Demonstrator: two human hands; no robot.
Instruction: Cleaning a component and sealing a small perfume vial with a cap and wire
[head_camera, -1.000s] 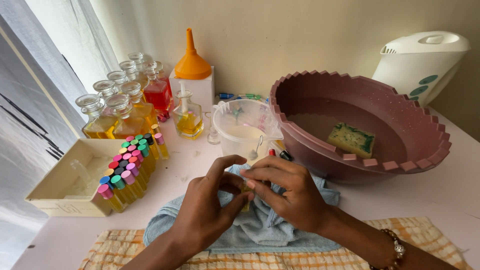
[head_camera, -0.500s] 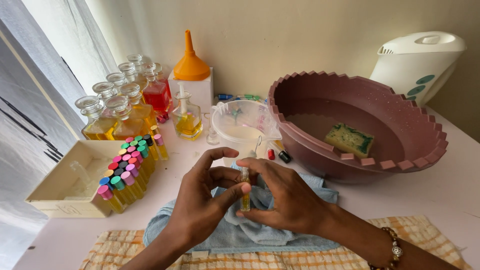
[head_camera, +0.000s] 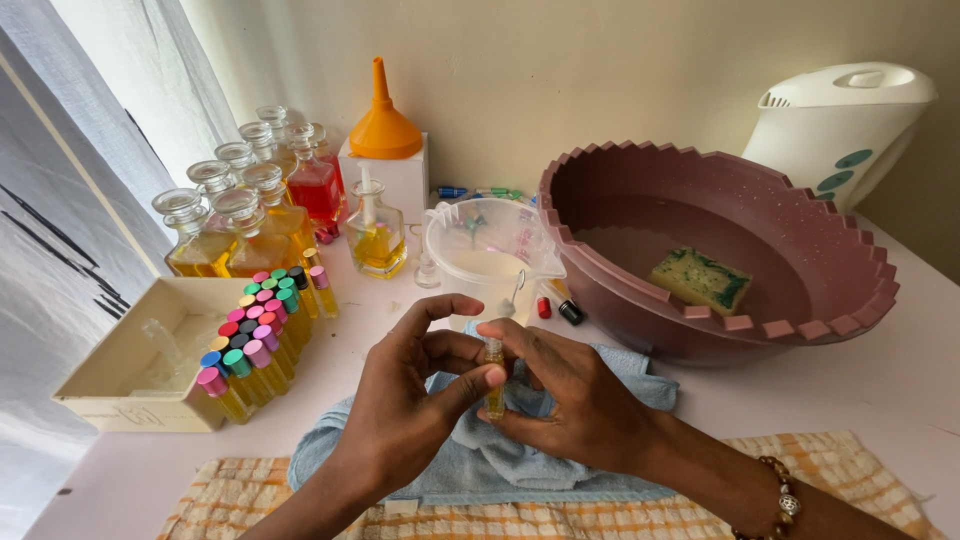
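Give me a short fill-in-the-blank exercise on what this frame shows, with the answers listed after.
1. Both hands, the left hand and the right hand, hold a small vial of ____ liquid.
2. The hands are above a ____ towel.
3. In the maroon basin lies a ____.
4. On the white box stands an orange ____.

Missing words: yellow; blue; sponge; funnel
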